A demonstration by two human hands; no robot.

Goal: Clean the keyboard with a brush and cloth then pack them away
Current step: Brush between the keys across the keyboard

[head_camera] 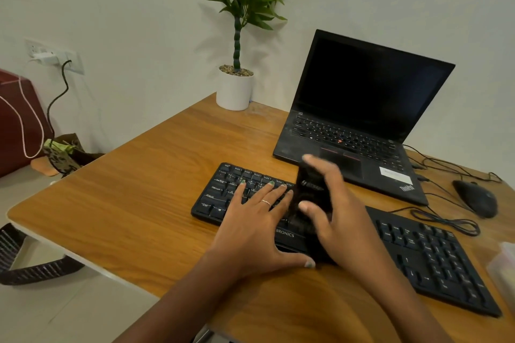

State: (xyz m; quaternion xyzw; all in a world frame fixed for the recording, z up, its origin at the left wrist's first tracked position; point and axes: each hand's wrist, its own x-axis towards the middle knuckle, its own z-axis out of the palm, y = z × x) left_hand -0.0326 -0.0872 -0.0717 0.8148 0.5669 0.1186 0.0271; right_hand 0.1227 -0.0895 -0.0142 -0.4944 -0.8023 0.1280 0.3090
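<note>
A black keyboard (434, 262) lies slantwise across the wooden desk (156, 189). My left hand (250, 220) rests flat on its left half, fingers straight and spread over the keys. My right hand (331, 211) grips a black brush (309, 195) by its handle. The brush's dark bristles point down onto the middle of the keyboard. The brush and right hand look blurred. No cloth shows in view.
An open black laptop (359, 120) stands behind the keyboard. A black mouse (476, 198) with loose cables lies at the right. A potted plant (235, 89) sits at the desk's back corner. A pale translucent container (504, 267) shows at the right edge. Bags lie on the floor at left.
</note>
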